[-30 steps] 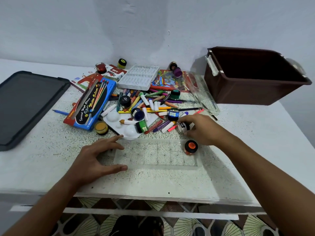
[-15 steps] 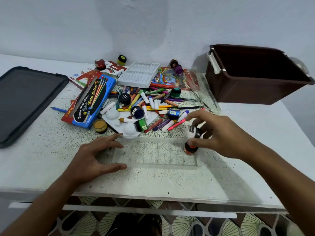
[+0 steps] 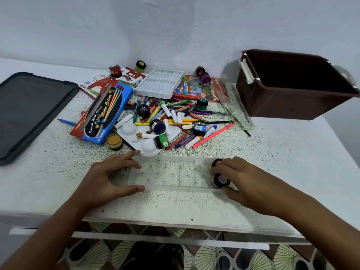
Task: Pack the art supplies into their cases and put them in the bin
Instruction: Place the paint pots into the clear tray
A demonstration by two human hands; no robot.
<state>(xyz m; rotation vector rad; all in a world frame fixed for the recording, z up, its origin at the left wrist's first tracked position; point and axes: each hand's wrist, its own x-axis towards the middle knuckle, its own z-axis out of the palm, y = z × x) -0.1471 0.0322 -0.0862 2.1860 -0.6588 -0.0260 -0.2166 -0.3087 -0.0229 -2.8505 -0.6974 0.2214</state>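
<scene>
Second paint pot (image 3: 221, 181) has been lowered into the clear tray (image 3: 169, 173), gripped by the right hand (image 3: 241, 178); left hand (image 3: 109, 178), fingers spread, steadies it. Orange pot (image 3: 216, 162) could easily get knocked.

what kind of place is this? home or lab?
Probably a home, not a lab: a worn speckled table against a bare painted wall, patterned floor tiles below, and a household brown plastic bin.

The tray (image 3: 171, 173) is clear, glossy plastic, the bin (image 3: 272, 106) matt brown plastic, the lid (image 3: 29, 114) matt dark plastic, and the table (image 3: 282, 152) rough and speckled.
</scene>
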